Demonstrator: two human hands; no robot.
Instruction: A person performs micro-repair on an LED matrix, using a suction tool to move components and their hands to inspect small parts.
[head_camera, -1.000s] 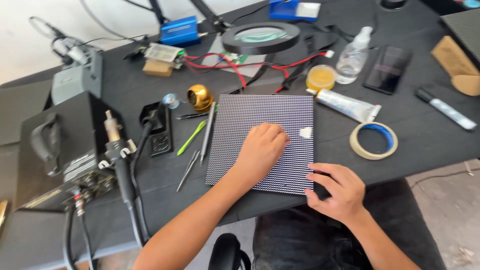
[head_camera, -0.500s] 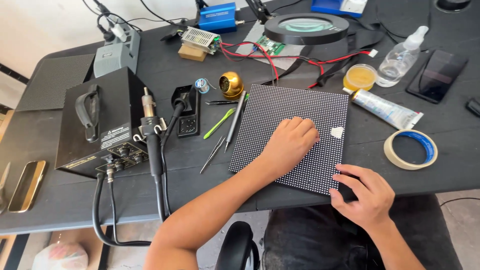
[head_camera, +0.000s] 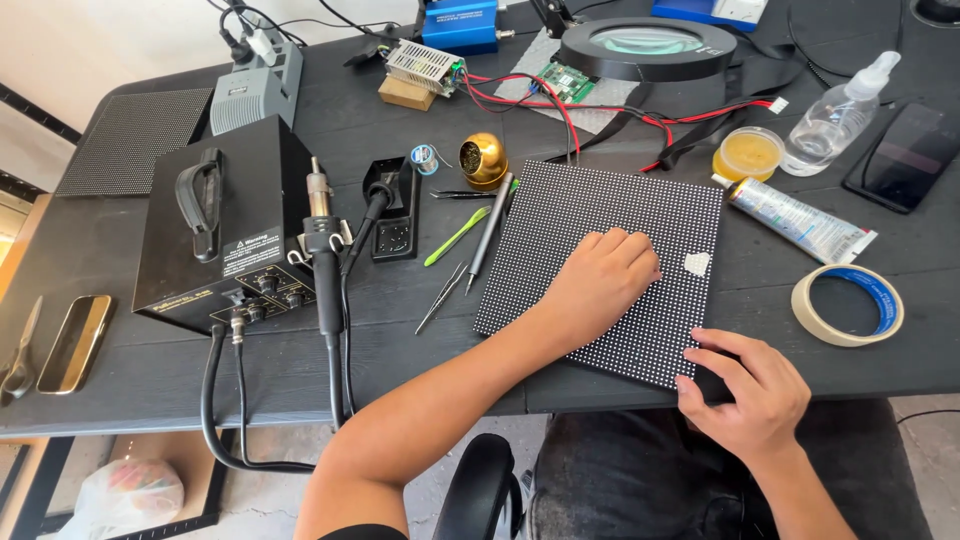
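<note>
The left hand (head_camera: 600, 278) lies palm-down on the black dotted panel (head_camera: 600, 270), fingers loosely curled and close together, their tips pressing the panel's surface near its middle. Just right of those fingertips a small pale patch (head_camera: 697, 263) sits on the panel. The right hand (head_camera: 745, 388) is at the panel's near right corner, by the table's front edge; its fingers are bent and slightly spread, and the thumb and first fingers close on the corner.

The panel lies flat and slightly skewed on the dark table (head_camera: 120, 370), its near edge almost at the table's front lip. To the left of the left fingers, a grey pen-like tool (head_camera: 489, 235), a green tool (head_camera: 455, 237) and tweezers (head_camera: 441, 297) lie beside the panel's left edge, leaving only a narrow strip there. Past them stands a black box-shaped station (head_camera: 215, 230) with a white label on top and a handpiece (head_camera: 322, 260) clipped to its side.

Beyond the fingers, a brass ball-shaped holder (head_camera: 483, 160) sits near the panel's far corner. To the right, bare table separates the panel from a white tube (head_camera: 798, 220) lying slantwise, and a roll of tape (head_camera: 848, 305), cream with a blue inner ring. Farther off stand a round jar of yellow paste (head_camera: 749, 153), a clear bottle (head_camera: 838, 110) and a dark phone (head_camera: 905, 155).
</note>
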